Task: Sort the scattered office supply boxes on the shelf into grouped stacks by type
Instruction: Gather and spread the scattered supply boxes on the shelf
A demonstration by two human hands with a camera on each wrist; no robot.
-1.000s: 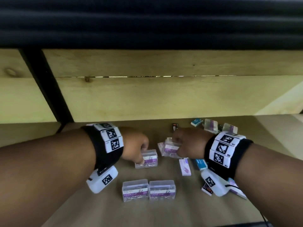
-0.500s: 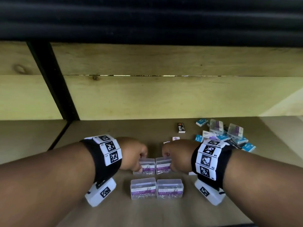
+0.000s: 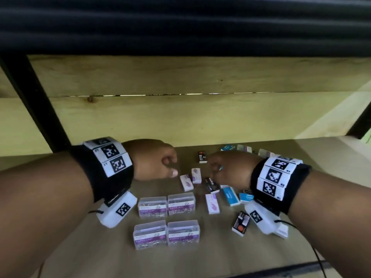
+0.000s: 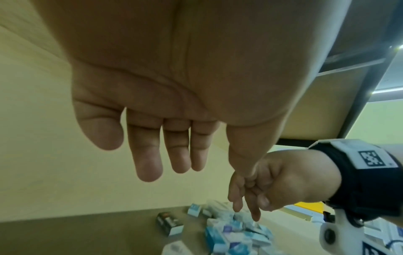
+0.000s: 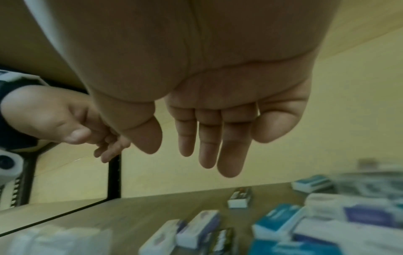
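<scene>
Wooden shelf (image 3: 200, 261) bears scattered boxes (image 3: 212, 203), plank-backed.

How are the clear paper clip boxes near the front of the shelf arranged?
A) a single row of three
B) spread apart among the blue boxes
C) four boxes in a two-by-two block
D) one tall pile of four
C: the head view shows four paper clip boxes lying in two rows of two, side by side on the shelf, apart from the blue boxes on the right.
</scene>
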